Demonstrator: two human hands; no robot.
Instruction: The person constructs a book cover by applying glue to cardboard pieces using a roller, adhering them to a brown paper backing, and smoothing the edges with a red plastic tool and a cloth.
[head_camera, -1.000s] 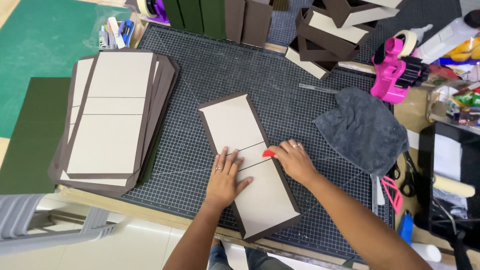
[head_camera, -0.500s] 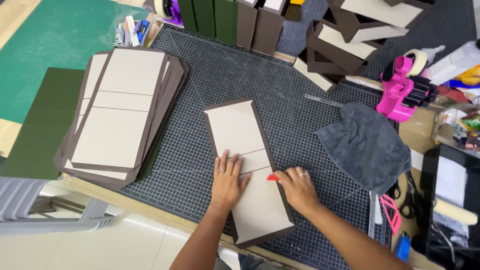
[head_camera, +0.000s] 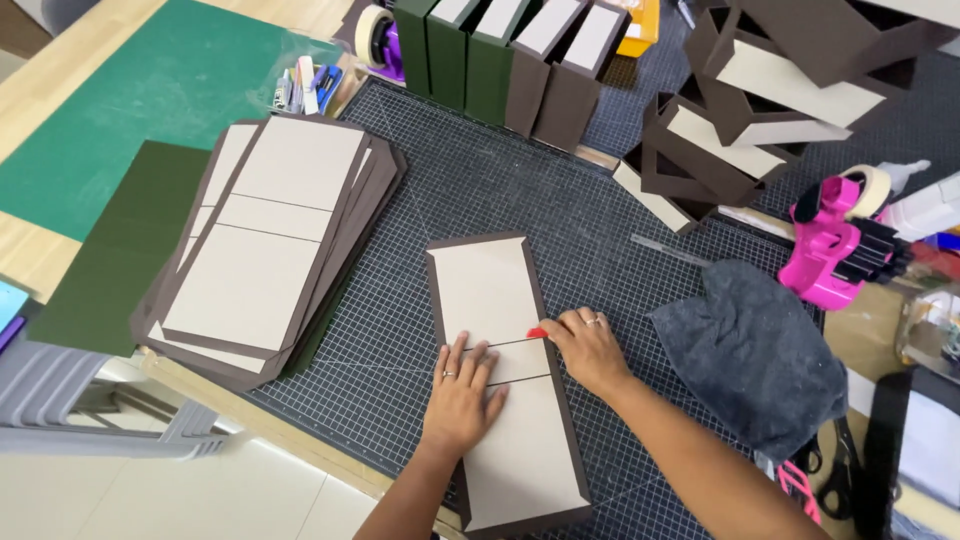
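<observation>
Dark cutting mat (head_camera: 420, 300), crowded bench. Brown cover sheet with cream boards (head_camera: 505, 380) lies mid-mat. Left hand (head_camera: 462, 392) flat, fingers spread, pinning it; right hand (head_camera: 587, 347) pinching small red tool (head_camera: 537, 332) at groove. Best: firm, even strokes along gap

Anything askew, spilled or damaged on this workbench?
Nothing spilled or visibly damaged. The stack of brown covers is fanned unevenly, edges not lined up, and a grey cloth lies crumpled beside the right hand.

left hand (head_camera: 462, 392) flat (fingers spread), right hand (head_camera: 585, 347) curled
</observation>
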